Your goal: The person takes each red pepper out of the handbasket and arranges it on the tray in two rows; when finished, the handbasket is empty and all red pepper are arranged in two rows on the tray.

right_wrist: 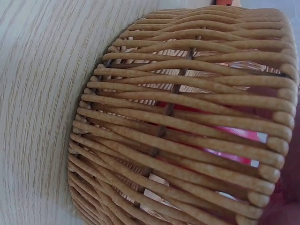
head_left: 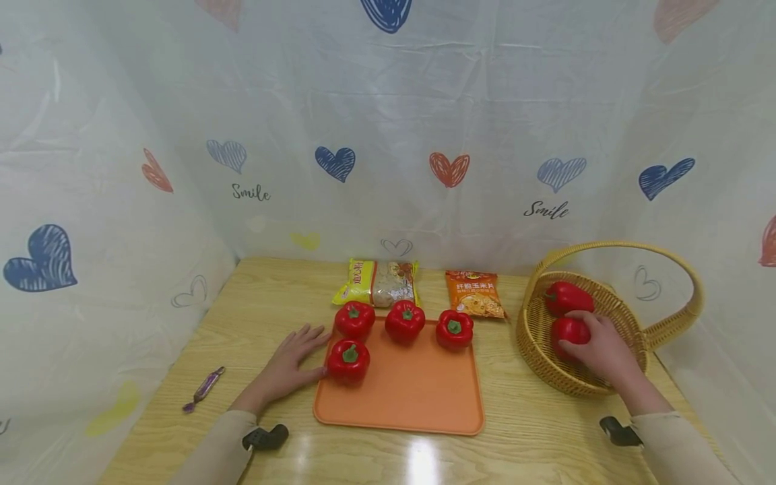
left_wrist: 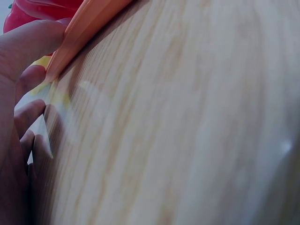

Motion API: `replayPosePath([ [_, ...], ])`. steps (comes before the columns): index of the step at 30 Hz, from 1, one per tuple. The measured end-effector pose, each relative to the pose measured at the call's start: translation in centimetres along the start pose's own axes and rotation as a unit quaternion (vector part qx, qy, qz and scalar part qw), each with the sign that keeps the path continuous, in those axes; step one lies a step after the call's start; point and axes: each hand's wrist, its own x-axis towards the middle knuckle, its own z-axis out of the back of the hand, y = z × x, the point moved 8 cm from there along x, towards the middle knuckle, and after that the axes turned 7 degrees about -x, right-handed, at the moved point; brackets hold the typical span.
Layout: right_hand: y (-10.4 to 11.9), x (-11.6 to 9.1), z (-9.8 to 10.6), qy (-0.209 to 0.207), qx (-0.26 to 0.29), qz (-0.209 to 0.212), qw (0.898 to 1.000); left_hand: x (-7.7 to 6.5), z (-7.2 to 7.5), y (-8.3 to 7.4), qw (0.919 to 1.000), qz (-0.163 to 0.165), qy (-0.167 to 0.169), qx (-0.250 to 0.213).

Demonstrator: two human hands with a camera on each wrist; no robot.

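Note:
My right hand (head_left: 601,343) reaches into the wicker basket (head_left: 533,350), its thumb and fingers around a red bell pepper (head_left: 568,335). Behind that one, a second red pepper (head_left: 570,298) lies in the basket. Woven basket wall (right_wrist: 187,112) fills much of the right wrist view and hides most of that hand. My left hand (head_left: 288,364) rests at the left edge of the orange tray (head_left: 418,397), fingers spread and thumb at the rim. Several red bell peppers stand on the tray, one near-left pepper (head_left: 348,361) close to the left thumb.
Behind the tray lie a yellow snack bag (head_left: 376,283) and an orange snack packet (head_left: 475,294). A purple wrapped candy (head_left: 204,389) is on the wooden table (head_left: 267,289) at left. The basket's tall handle (head_left: 673,327) arches to the right. A printed curtain (head_left: 388,222) encloses the table.

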Motion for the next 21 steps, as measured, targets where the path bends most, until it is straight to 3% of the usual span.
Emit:
replayPosePath([
  [21, 0.37, -0.49, -0.33, -0.039, 0.026, 0.026, 0.999, 0.01, -0.11, 0.41, 0.9999, 0.012, 0.005, -0.005],
])
